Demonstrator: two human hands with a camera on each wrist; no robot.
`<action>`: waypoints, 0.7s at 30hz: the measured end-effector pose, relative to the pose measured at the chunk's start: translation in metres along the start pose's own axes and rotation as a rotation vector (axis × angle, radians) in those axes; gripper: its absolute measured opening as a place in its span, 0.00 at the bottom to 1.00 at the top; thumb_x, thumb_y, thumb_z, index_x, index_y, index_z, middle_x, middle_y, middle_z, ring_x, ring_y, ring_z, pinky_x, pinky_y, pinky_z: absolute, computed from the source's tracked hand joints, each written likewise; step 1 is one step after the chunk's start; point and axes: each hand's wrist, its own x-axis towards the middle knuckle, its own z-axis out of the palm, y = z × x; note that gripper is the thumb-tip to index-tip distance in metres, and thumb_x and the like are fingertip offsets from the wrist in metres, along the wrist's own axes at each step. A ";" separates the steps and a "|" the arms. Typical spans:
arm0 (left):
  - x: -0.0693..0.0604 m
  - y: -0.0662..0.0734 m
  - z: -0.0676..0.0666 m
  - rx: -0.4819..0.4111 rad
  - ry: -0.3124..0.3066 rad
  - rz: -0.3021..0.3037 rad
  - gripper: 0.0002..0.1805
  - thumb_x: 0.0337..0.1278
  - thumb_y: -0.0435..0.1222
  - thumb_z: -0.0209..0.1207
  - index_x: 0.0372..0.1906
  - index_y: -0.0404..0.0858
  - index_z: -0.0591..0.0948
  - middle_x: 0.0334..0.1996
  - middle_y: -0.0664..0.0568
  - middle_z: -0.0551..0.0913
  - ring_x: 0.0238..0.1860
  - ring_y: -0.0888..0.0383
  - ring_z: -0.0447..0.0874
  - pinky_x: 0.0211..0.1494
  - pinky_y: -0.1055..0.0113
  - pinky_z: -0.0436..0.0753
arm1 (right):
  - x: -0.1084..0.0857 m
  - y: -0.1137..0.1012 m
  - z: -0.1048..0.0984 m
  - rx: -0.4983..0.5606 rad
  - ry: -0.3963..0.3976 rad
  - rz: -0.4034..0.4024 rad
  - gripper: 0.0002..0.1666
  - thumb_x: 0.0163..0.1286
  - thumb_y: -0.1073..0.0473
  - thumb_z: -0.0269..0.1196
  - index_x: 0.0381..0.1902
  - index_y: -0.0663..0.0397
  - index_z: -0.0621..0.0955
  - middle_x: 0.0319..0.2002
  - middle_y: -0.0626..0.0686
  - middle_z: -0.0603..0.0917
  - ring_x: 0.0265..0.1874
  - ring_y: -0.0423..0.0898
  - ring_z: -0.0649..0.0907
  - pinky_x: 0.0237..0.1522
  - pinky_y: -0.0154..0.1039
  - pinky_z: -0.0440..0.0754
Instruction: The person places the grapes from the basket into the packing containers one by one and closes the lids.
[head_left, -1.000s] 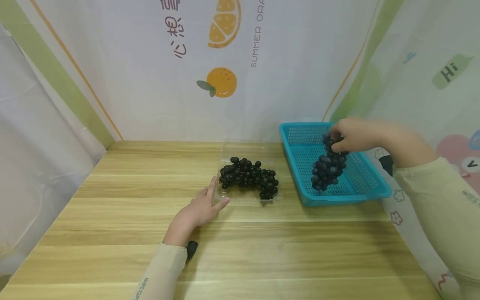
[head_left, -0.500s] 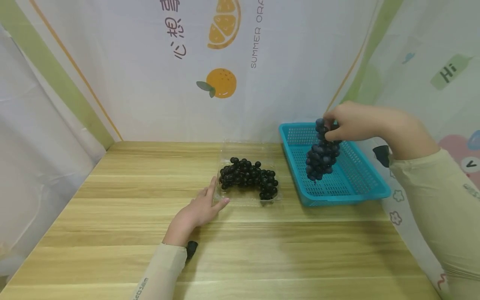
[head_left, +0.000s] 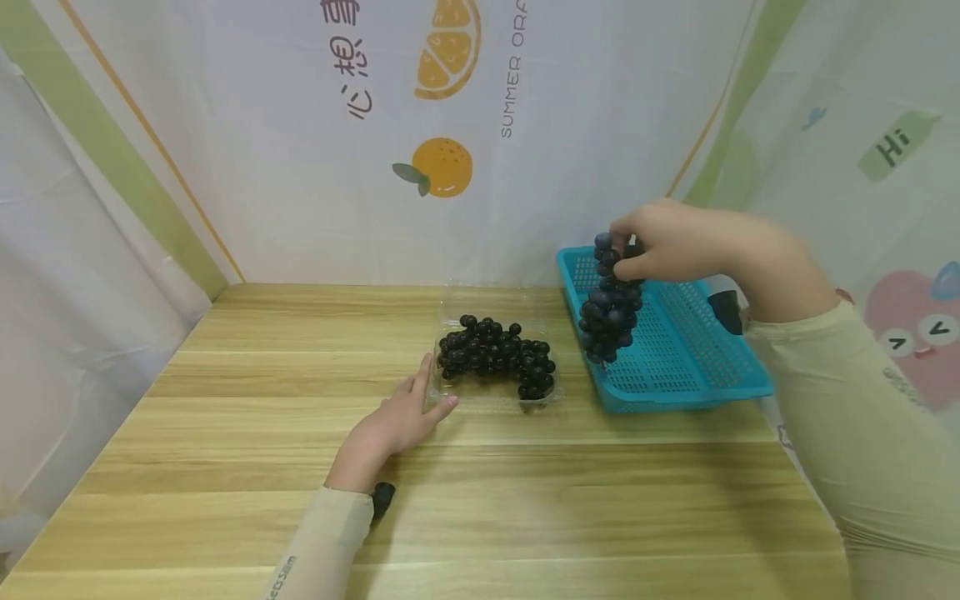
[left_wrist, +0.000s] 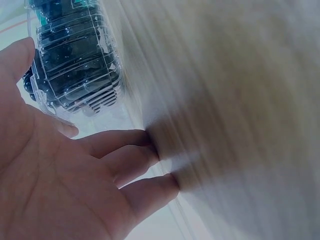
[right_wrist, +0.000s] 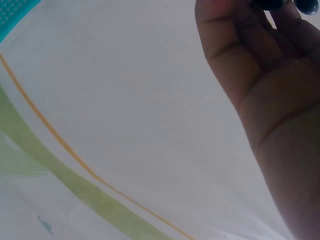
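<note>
In the head view, my right hand (head_left: 663,239) pinches a bunch of dark grapes (head_left: 611,321) near its upper end. The bunch hangs in front of the left side of a blue plastic basket (head_left: 693,394). More dark grapes (head_left: 487,346) lie in a clear plastic box (head_left: 480,396) whose lid stands raised at the back. My left hand (head_left: 401,417) rests at the box's front left corner, fingers spread. The left wrist view has the left hand's fingertips (left_wrist: 150,150) on the wooden surface, beside the box. Only a couple of grapes show in the right wrist view.
The wooden table (head_left: 262,467) carries the box near its back and the basket at its right. A white curtain (head_left: 300,208) with printed oranges hangs behind, and curtains stand at both sides.
My right hand has moved left and a little up with the grape bunch, from over the middle of the basket to its left side. The left hand and box have stayed put.
</note>
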 end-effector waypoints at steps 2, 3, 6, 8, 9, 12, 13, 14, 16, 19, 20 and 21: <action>0.000 0.000 0.000 0.000 0.001 -0.002 0.52 0.81 0.64 0.46 0.87 0.49 0.28 0.85 0.26 0.46 0.82 0.22 0.52 0.80 0.23 0.57 | 0.002 -0.004 0.000 0.002 0.003 -0.007 0.11 0.76 0.56 0.61 0.50 0.55 0.82 0.29 0.52 0.80 0.26 0.46 0.75 0.31 0.42 0.74; 0.000 0.000 0.000 0.000 0.001 -0.003 0.52 0.81 0.64 0.46 0.87 0.49 0.28 0.85 0.26 0.46 0.82 0.22 0.52 0.80 0.23 0.56 | 0.004 -0.005 0.001 0.002 0.004 -0.012 0.12 0.75 0.56 0.61 0.50 0.55 0.82 0.30 0.52 0.81 0.26 0.46 0.75 0.32 0.42 0.74; 0.001 0.000 0.001 -0.001 0.003 -0.004 0.52 0.81 0.64 0.46 0.87 0.49 0.28 0.84 0.25 0.46 0.81 0.21 0.53 0.80 0.23 0.56 | 0.008 -0.009 0.004 0.005 0.012 -0.033 0.12 0.74 0.56 0.61 0.50 0.56 0.83 0.32 0.52 0.82 0.29 0.47 0.76 0.33 0.42 0.75; 0.001 0.000 0.001 -0.001 0.004 -0.003 0.52 0.81 0.64 0.46 0.87 0.49 0.28 0.84 0.25 0.46 0.81 0.20 0.54 0.80 0.23 0.56 | 0.011 -0.012 0.008 0.009 0.017 -0.052 0.12 0.73 0.57 0.62 0.49 0.56 0.83 0.34 0.53 0.83 0.30 0.47 0.76 0.34 0.42 0.75; 0.002 0.000 0.001 -0.001 0.005 -0.002 0.52 0.81 0.63 0.46 0.87 0.49 0.28 0.84 0.25 0.47 0.80 0.20 0.55 0.80 0.23 0.56 | 0.012 -0.013 0.010 0.011 0.020 -0.062 0.12 0.73 0.57 0.63 0.49 0.56 0.83 0.35 0.53 0.83 0.31 0.47 0.76 0.35 0.42 0.75; 0.001 0.000 0.001 -0.001 0.007 0.001 0.52 0.81 0.63 0.46 0.87 0.49 0.29 0.84 0.24 0.47 0.80 0.20 0.56 0.80 0.23 0.55 | 0.015 -0.016 0.017 0.017 0.022 -0.088 0.12 0.73 0.56 0.63 0.49 0.56 0.84 0.37 0.53 0.84 0.32 0.47 0.76 0.36 0.42 0.75; 0.001 0.000 0.001 -0.001 0.007 0.002 0.52 0.81 0.64 0.46 0.87 0.49 0.29 0.84 0.24 0.47 0.80 0.20 0.56 0.81 0.23 0.54 | 0.016 -0.017 0.020 0.020 0.018 -0.094 0.12 0.73 0.56 0.64 0.49 0.56 0.84 0.38 0.52 0.84 0.32 0.47 0.76 0.36 0.42 0.75; 0.001 0.000 0.001 -0.001 0.009 0.003 0.53 0.80 0.64 0.46 0.87 0.49 0.29 0.84 0.24 0.47 0.80 0.20 0.56 0.81 0.23 0.54 | 0.017 -0.018 0.022 0.022 0.014 -0.101 0.12 0.74 0.56 0.64 0.50 0.56 0.84 0.38 0.52 0.84 0.32 0.47 0.76 0.36 0.43 0.75; 0.001 0.000 0.001 -0.003 0.009 0.004 0.53 0.80 0.64 0.46 0.87 0.49 0.29 0.84 0.24 0.47 0.80 0.20 0.56 0.81 0.23 0.53 | 0.019 -0.021 0.026 0.028 0.003 -0.106 0.13 0.75 0.55 0.63 0.51 0.55 0.84 0.39 0.52 0.85 0.31 0.47 0.76 0.36 0.43 0.75; 0.000 0.000 0.002 -0.004 0.012 0.003 0.53 0.80 0.64 0.46 0.87 0.49 0.29 0.84 0.24 0.47 0.79 0.20 0.57 0.81 0.23 0.53 | 0.022 -0.025 0.031 0.035 -0.011 -0.115 0.13 0.76 0.55 0.63 0.52 0.55 0.84 0.40 0.52 0.85 0.30 0.46 0.76 0.36 0.43 0.76; 0.000 0.000 0.002 -0.004 0.013 0.002 0.53 0.80 0.64 0.46 0.87 0.49 0.29 0.84 0.24 0.47 0.79 0.19 0.57 0.81 0.23 0.54 | 0.023 -0.026 0.033 0.034 -0.011 -0.116 0.13 0.75 0.56 0.62 0.53 0.55 0.84 0.41 0.52 0.86 0.30 0.46 0.76 0.37 0.43 0.76; 0.000 0.000 0.002 -0.004 0.014 0.001 0.53 0.80 0.64 0.46 0.87 0.49 0.29 0.84 0.24 0.47 0.79 0.19 0.57 0.81 0.23 0.53 | 0.025 -0.027 0.034 0.032 -0.010 -0.116 0.13 0.75 0.56 0.62 0.52 0.55 0.84 0.41 0.52 0.86 0.30 0.46 0.76 0.37 0.43 0.76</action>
